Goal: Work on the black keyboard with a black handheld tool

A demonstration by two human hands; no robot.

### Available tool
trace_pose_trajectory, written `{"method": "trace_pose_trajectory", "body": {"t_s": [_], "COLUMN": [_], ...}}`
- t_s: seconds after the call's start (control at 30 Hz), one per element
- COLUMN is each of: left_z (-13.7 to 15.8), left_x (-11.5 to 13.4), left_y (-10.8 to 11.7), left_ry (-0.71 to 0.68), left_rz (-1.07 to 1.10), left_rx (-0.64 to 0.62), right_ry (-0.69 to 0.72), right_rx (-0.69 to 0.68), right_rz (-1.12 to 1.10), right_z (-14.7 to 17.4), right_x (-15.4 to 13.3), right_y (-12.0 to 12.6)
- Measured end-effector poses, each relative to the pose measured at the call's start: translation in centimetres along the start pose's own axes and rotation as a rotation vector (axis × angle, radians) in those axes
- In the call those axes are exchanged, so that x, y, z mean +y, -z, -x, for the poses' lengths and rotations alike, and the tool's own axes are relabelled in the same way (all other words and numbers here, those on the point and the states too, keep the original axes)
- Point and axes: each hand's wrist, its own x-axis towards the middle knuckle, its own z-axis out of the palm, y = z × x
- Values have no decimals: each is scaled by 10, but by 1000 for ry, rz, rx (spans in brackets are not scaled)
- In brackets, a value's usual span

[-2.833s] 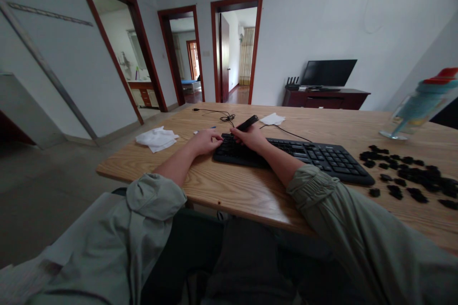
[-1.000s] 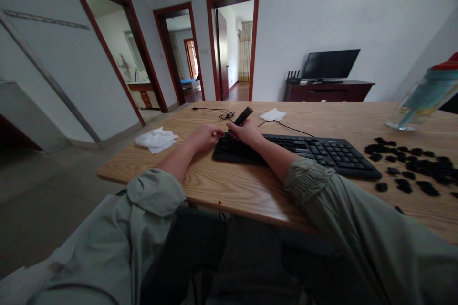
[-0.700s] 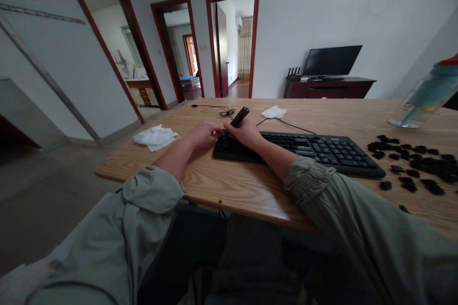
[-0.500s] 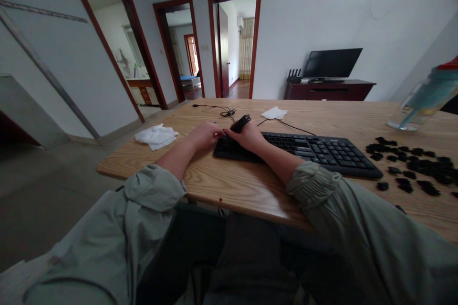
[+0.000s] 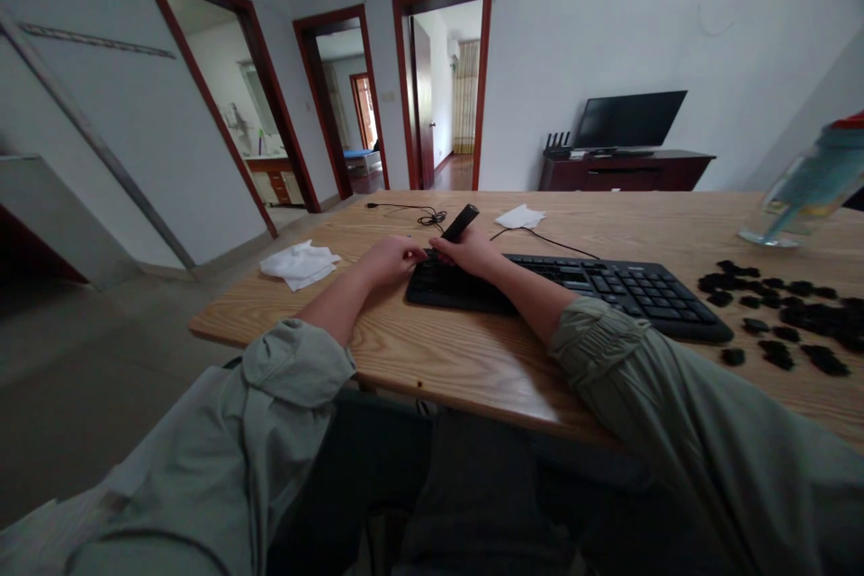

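Note:
A black keyboard (image 5: 668, 300) lies on the wooden table in front of me. At its left part, my right hand (image 5: 474, 250) is closed around a black stick-like tool (image 5: 463, 222), whose thick end points up and to the right. The tool's lower end is hidden by my fingers, so its kind does not show. My left hand (image 5: 391, 259) is at the keyboard's left end, close to the right fingertips. Its fingers are bent and pressed together, and what they hold, if anything, is too small to make out.
Several small black pieces (image 5: 814, 315) lie scattered to the keyboard's right. A clear container with a blue-green part (image 5: 810, 184) stands behind them. Crumpled white tissue (image 5: 301, 265) lies at the left, another tissue (image 5: 520, 216) behind the keyboard, near a coiled cable (image 5: 432, 217).
The black tool in my right hand has tipped to stand more upright. My left hand stays at the keyboard's left end. The whole view has shifted slightly.

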Motion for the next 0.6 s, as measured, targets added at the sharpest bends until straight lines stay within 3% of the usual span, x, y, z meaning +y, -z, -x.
{"method": "trace_pose_trajectory", "body": {"t_s": [0.13, 0.3, 0.43, 0.6], "left_z": [-5, -3, 1, 2], "left_x": [-9, -16, -17, -12], "left_y": [1, 2, -1, -5], "left_ry": [103, 125, 127, 63], "left_rz": [183, 237, 273, 199], "left_rx": [-35, -58, -64, -31], "right_ry": [9, 86, 75, 168], "right_rx": [32, 94, 44, -22], "right_rz": [-2, 203, 344, 343], "right_z": [10, 26, 32, 34], "right_x": [-4, -16, -20, -17], "right_y": [-1, -3, -3, -1]}}
